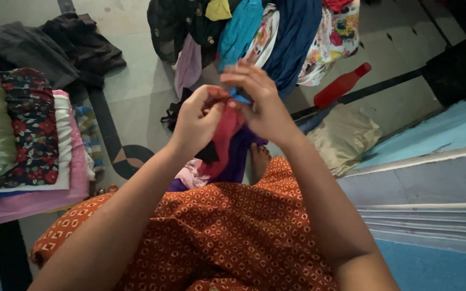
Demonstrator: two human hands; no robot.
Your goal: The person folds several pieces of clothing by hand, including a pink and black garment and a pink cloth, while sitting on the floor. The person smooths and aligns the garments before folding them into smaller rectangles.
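- Watching the head view here: I count two hands, both raised in front of me over my lap and close together, nearly touching.
- My left hand (pixel 198 119) has its fingers curled and pinched tight on the top edge of one red cloth (pixel 224 134).
- My right hand (pixel 260 99) pinches the same top edge from the other side, fingers bent down onto it, with a bit of blue fabric showing right at the fingertips.
- The red cloth hangs down between the hands toward my knees, in front of one purple cloth (pixel 239 156) that lies just behind it.
- One bare foot (pixel 259 160) pokes out below, touching the purple cloth.
- My lap is covered by one orange patterned dress (pixel 227 231).
- Off to the left there's one stack of folded clothes (pixel 33 140) on the floor; I can make out about five layers, green, dark floral, white, pink and one more.
- Up top, one heap of unfolded clothes (pixel 254 32), too jumbled to count.
- One red bottle (pixel 342 85) lies on the floor to the right of that heap, near one beige pillow (pixel 343 137).
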